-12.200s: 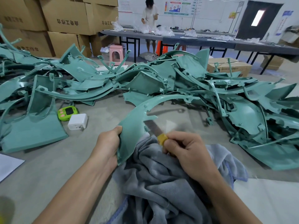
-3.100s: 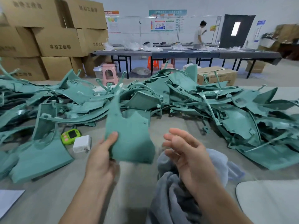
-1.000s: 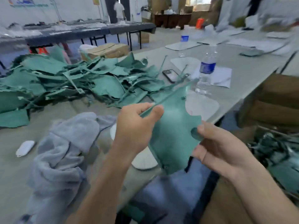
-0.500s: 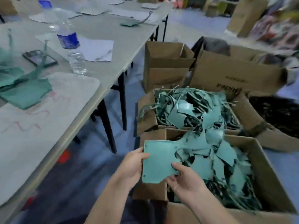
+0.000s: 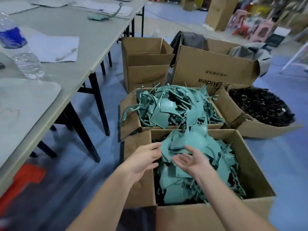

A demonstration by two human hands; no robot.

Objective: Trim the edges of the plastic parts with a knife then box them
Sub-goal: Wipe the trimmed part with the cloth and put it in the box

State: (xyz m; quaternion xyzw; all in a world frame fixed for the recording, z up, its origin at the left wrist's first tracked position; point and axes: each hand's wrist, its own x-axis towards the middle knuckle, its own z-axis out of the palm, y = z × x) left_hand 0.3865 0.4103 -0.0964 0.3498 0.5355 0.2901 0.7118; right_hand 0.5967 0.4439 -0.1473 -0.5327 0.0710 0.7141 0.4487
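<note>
Head view, looking down beside the table [image 5: 93, 40]. A cardboard box [image 5: 139, 174] is seen on the blue floor, heaped with green plastic parts [image 5: 191, 140]; the parts are piled above its rim. Both hands are held out over this box. The left hand [image 5: 145, 158] is stretched forward with its fingers nearly straight, the fingertips at the edge of the topmost part; whether they touch it cannot be told. Nothing is held in it. The right hand [image 5: 190, 161] is turned palm up above the pile, fingers loose and spread, nothing held. Just behind, a second box [image 5: 129, 106] is filled with more green parts, some hanging over its wall. To the right, a third box [image 5: 245, 124] of black pieces is noted. Further back stand a small carton [image 5: 146, 74] and a printed carton [image 5: 215, 70], with grey cloth [image 5: 250, 51] draped over the latter. On the table, a water bottle [image 5: 23, 55] and a paper sheet [image 5: 56, 45] are recorded.
</note>
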